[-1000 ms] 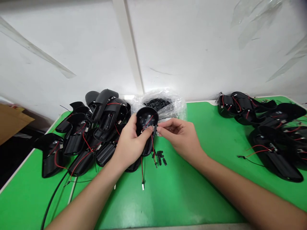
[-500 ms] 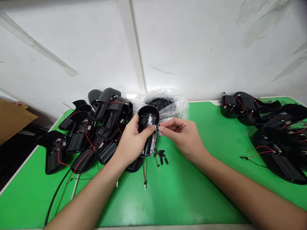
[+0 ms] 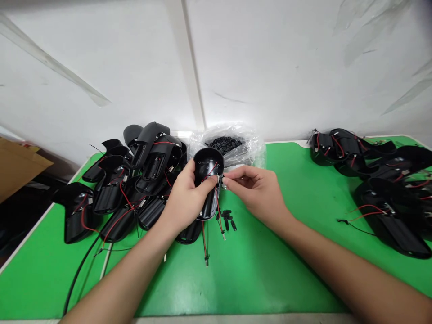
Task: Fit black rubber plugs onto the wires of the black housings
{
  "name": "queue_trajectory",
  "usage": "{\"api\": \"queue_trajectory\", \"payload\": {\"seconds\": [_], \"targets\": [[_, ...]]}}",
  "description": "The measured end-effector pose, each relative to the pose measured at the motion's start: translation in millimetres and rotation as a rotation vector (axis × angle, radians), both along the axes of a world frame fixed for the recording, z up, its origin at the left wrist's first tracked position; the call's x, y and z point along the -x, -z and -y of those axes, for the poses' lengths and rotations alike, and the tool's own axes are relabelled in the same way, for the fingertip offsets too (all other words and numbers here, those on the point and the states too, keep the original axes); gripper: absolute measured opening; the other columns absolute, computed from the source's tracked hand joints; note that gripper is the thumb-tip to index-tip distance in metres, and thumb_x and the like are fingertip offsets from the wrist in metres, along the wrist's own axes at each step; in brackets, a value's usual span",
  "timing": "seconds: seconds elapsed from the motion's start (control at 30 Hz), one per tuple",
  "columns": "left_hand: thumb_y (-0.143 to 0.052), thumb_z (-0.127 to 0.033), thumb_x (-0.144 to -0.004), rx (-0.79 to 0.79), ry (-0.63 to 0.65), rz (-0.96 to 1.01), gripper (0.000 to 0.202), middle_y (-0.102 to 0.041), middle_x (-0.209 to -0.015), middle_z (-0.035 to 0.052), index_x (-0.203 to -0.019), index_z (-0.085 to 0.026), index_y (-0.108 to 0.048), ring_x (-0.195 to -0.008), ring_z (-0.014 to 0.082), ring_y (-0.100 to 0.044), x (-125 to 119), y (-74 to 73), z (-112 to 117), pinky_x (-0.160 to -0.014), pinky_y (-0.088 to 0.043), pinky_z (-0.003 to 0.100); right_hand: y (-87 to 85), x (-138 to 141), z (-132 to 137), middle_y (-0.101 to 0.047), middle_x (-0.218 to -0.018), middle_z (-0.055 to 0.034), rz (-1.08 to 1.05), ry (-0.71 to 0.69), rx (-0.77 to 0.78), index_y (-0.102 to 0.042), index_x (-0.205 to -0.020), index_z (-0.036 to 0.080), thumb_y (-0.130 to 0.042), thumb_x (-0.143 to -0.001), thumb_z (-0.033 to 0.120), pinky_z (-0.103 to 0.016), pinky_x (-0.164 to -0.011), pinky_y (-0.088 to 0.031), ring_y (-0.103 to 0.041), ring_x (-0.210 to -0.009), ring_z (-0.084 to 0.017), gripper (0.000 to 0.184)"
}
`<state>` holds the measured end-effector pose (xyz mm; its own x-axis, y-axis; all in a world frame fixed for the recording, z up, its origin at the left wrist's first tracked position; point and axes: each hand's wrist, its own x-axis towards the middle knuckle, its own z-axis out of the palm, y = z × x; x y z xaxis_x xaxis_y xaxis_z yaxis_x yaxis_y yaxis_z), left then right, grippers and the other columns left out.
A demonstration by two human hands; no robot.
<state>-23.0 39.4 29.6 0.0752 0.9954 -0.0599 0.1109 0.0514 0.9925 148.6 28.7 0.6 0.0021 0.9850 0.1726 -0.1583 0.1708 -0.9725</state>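
Observation:
My left hand grips a black plastic housing with red wires inside, its thumb pressed on a small white part near the right rim. At that same rim, the thumb and forefinger of my right hand are pinched together; whatever sits between them is too small to make out. Thin wires with a small connector hang from the housing. Just below it, several small black plastic pieces lie on the green tabletop.
A clear plastic bag full of small black pieces stands behind my hands against the white wall. Similar wired housings are heaped at the left, and more lie at the right. A black cable crosses the front left.
Hardly anything differs. Both hands hold the same place at the housing's right rim, and a hanging wire below has swung slightly to the right.

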Motion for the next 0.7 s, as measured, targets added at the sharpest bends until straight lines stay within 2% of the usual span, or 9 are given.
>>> {"api": "queue_trajectory", "payload": {"seconds": [0.07,0.23,0.47,0.7], "targets": [[-0.077,-0.035,-0.084,-0.02,-0.002,-0.031,0.029,-0.074,-0.1,-0.0025,-0.107,-0.022,-0.065,-0.098,0.0124,-0.066,0.5,-0.4,0.7,-0.091,-0.051,0.025,-0.3,-0.5,-0.2,-0.08,-0.084,-0.0053,0.002,-0.004,0.011,-0.081,-0.081,0.018,-0.087,-0.076,0.025,-0.031,-0.071,-0.058,-0.072,-0.074,-0.017,0.011],[-0.077,-0.037,-0.085,-0.119,0.001,-0.227,0.034,-0.073,-0.103,-0.004,-0.115,-0.025,-0.066,-0.095,0.0104,-0.063,2.6,-2.8,3.1,-0.089,-0.047,0.024,0.5,-2.4,-3.5,-0.075,-0.072,-0.0036,-0.143,-0.098,0.198,-0.08,-0.079,0.017,-0.096,-0.066,0.033,-0.032,-0.07,-0.057,-0.067,-0.067,-0.015,0.026],[-0.076,-0.037,-0.083,0.004,0.022,-0.002,0.031,-0.073,-0.099,-0.0019,-0.108,-0.021,-0.065,-0.091,0.0118,-0.064,0.6,-3.3,0.1,-0.089,-0.052,0.025,-5.1,-1.9,-0.1,-0.079,-0.083,-0.0056,0.021,-0.039,0.057,-0.08,-0.079,0.018,-0.088,-0.074,0.028,-0.031,-0.07,-0.058,-0.071,-0.073,-0.016,0.015],[-0.074,-0.037,-0.086,-0.155,-0.007,-0.281,0.036,-0.073,-0.105,-0.0019,-0.117,-0.022,-0.066,-0.095,0.0121,-0.063,1.5,-6.6,2.7,-0.088,-0.047,0.024,0.3,-1.1,-3.6,-0.074,-0.072,-0.0024,-0.148,-0.101,0.194,-0.08,-0.077,0.017,-0.096,-0.065,0.033,-0.03,-0.069,-0.056,-0.067,-0.066,-0.014,0.026]]}}
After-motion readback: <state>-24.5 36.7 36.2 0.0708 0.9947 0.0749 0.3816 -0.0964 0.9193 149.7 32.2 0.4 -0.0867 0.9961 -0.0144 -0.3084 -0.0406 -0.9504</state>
